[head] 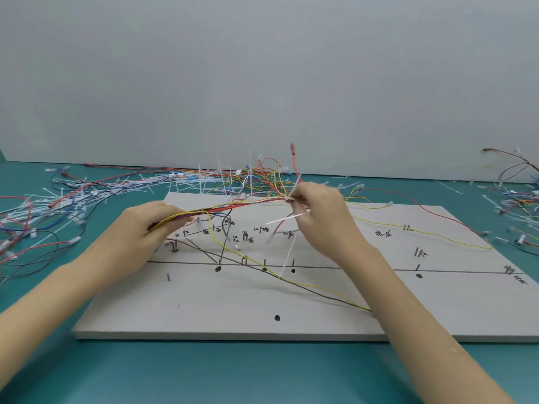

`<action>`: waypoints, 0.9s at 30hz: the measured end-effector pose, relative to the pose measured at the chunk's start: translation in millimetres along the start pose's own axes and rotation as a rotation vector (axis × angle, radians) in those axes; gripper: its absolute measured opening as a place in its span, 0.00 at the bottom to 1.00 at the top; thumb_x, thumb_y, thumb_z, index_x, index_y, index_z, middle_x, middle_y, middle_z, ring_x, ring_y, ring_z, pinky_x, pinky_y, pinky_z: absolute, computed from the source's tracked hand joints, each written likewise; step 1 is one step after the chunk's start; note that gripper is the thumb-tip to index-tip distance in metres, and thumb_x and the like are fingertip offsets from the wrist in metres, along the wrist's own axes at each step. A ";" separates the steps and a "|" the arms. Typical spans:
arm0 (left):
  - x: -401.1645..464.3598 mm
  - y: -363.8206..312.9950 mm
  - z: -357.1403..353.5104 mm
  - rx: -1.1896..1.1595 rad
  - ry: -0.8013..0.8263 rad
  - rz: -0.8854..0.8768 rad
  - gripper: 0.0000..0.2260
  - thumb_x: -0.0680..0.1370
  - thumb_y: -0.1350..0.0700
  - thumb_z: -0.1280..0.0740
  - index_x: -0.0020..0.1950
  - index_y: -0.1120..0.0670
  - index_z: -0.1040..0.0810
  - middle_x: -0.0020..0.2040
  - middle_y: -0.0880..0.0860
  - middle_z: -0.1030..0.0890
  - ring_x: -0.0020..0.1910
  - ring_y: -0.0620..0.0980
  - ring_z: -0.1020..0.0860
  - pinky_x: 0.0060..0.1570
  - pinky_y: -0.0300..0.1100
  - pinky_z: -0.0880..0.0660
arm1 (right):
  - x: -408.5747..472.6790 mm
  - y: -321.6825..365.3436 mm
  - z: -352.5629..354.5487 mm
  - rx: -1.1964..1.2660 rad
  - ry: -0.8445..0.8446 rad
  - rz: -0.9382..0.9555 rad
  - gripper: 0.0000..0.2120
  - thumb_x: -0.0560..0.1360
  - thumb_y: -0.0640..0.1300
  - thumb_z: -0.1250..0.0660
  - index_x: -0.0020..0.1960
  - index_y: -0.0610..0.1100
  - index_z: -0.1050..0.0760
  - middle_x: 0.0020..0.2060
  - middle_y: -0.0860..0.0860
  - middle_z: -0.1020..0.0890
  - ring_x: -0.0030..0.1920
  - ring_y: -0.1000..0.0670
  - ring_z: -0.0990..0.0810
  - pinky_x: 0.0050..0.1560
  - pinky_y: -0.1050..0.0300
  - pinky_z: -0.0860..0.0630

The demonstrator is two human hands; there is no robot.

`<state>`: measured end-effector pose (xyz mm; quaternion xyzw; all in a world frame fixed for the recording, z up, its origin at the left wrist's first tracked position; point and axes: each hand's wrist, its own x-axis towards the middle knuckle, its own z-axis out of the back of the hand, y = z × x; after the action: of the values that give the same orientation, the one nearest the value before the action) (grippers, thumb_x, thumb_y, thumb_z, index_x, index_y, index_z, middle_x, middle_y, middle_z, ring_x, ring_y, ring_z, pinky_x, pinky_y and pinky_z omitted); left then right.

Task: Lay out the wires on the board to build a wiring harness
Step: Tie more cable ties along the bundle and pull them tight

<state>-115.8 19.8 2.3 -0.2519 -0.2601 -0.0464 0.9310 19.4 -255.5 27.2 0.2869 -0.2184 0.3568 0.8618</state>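
Observation:
A white board (204, 310) with drawn lines, labels and small pegs lies on the teal table. A bundle of yellow, red and dark wires (233, 206) is lifted above the board's far half. My left hand (145, 228) grips the bundle's left end. My right hand (318, 211) pinches the bundle's right part together with a white cable tie (287, 218) that sticks out to the left. White ties wrap the bundle at several spots. A yellow wire (423, 231) and a red wire (431, 211) trail right across the board.
Loose wires and white cable ties (87, 193) are heaped on the table to the left and behind the board. More wires (519, 199) lie at the far right. A grey wall stands behind the table.

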 end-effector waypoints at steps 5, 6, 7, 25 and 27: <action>-4.1 -1.4 6.1 -0.044 0.136 0.094 0.07 0.77 0.42 0.36 0.47 0.37 0.19 0.36 0.47 0.24 0.33 0.46 0.29 0.35 0.40 0.32 | -17.6 -7.4 -5.7 0.277 0.218 -0.171 0.07 0.73 0.37 0.38 0.42 0.46 0.23 0.37 0.50 0.20 0.39 0.49 0.24 0.42 0.55 0.29; -4.0 -0.3 10.9 -0.013 0.218 0.147 0.12 0.75 0.35 0.37 0.46 0.38 0.18 0.34 0.48 0.24 0.30 0.45 0.30 0.34 0.40 0.32 | -20.0 -8.4 -7.4 0.255 0.259 -0.188 0.07 0.73 0.39 0.37 0.40 0.47 0.23 0.36 0.51 0.20 0.39 0.49 0.24 0.41 0.55 0.29; -3.8 -1.3 17.2 0.026 0.323 0.195 0.22 0.69 0.26 0.40 0.45 0.40 0.18 0.31 0.49 0.24 0.27 0.43 0.31 0.31 0.37 0.32 | -22.0 -8.6 -8.9 0.235 0.298 -0.193 0.07 0.73 0.42 0.37 0.38 0.48 0.23 0.33 0.53 0.22 0.37 0.49 0.25 0.39 0.55 0.29; 73.6 -72.5 13.9 -0.120 0.009 0.101 0.09 0.79 0.52 0.34 0.45 0.54 0.17 0.32 0.56 0.26 0.31 0.48 0.32 0.34 0.43 0.37 | -30.1 5.4 57.1 0.926 0.962 -0.317 0.30 0.74 0.61 0.44 0.51 0.35 0.20 0.27 0.45 0.23 0.26 0.51 0.26 0.30 0.61 0.32; 73.3 -76.4 7.3 -0.109 0.020 0.085 0.11 0.79 0.51 0.34 0.44 0.58 0.18 0.34 0.61 0.27 0.33 0.53 0.33 0.35 0.44 0.38 | -31.4 -6.5 69.2 0.764 0.972 -0.274 0.15 0.73 0.51 0.33 0.48 0.40 0.18 0.22 0.48 0.27 0.22 0.53 0.29 0.27 0.63 0.33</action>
<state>-72.7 -39.7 78.9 -0.3126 -0.2369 -0.0235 0.9196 -8.2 -319.6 58.0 0.4049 0.3797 0.3854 0.7371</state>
